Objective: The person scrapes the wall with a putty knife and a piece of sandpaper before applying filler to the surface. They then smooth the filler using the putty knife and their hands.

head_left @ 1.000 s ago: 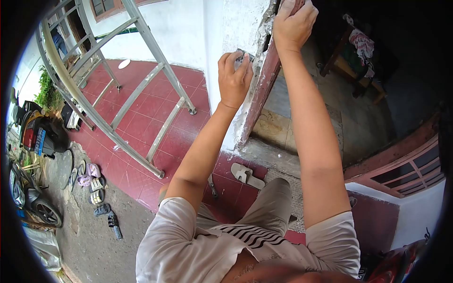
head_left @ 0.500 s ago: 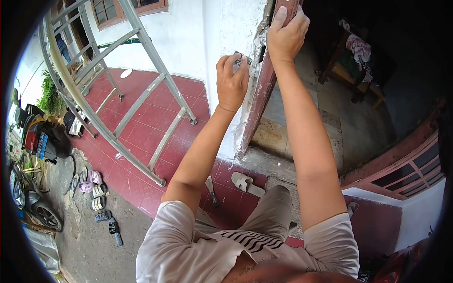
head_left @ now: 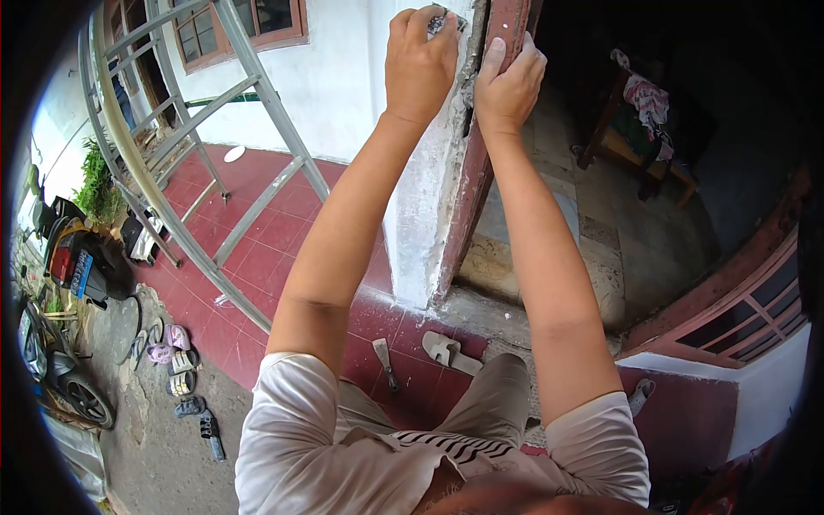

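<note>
left hand: left hand (head_left: 419, 62) is raised high with its fingers curled tight around a small grey object (head_left: 443, 21); most of the object is hidden, so I cannot tell what it is.
grey object position: pressed on the rough edge of the white plastered wall (head_left: 418, 215), right beside the frame, near the top of the view.
right hand: right hand (head_left: 508, 84) is closed around the red-brown wooden door frame (head_left: 477, 184), thumb pointing up along the wood, just beside the left hand.
frame: tilted in view, with a crumbly grey gap between it and the wall.
floor: a metal scraper (head_left: 384, 360) and a white sandal (head_left: 448, 349) lie on the dark red tiled floor (head_left: 257, 236).
left side: grey metal scaffold frame (head_left: 257, 90).
</note>
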`<state>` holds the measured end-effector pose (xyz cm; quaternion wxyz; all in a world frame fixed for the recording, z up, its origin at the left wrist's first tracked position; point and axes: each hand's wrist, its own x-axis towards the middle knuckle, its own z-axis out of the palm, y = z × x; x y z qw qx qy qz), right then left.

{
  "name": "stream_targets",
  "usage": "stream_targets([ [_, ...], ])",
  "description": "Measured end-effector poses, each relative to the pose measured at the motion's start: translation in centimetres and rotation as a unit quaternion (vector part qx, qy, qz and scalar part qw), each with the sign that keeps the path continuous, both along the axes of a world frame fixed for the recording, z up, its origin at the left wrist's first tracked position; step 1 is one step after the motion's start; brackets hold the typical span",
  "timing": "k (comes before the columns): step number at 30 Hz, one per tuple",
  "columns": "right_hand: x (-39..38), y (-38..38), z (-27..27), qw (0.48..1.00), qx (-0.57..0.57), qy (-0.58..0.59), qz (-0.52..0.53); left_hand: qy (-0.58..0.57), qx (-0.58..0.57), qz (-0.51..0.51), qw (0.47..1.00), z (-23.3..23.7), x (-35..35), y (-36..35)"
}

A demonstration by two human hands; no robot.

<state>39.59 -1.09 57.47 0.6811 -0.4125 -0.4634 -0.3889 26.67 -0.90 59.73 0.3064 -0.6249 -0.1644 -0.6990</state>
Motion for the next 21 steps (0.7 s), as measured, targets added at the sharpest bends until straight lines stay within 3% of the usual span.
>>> stream_targets([
  [11,0.0,-0.2,0.2,1.000,-0.006,0.005,0.015,0.046,0.038,-0.016,0.998,11.3,0.0,-1.2],
  [16,0.0,0.0,0.1,1.000,0.002,-0.006,0.009,0.072,0.067,-0.021,0.995,11.5,-0.4,0.1],
  [21,0.0,0.2,0.0,1.000,0.021,-0.014,0.004,0.092,0.034,-0.024,0.995,8.1,-1.1,-0.6],
])
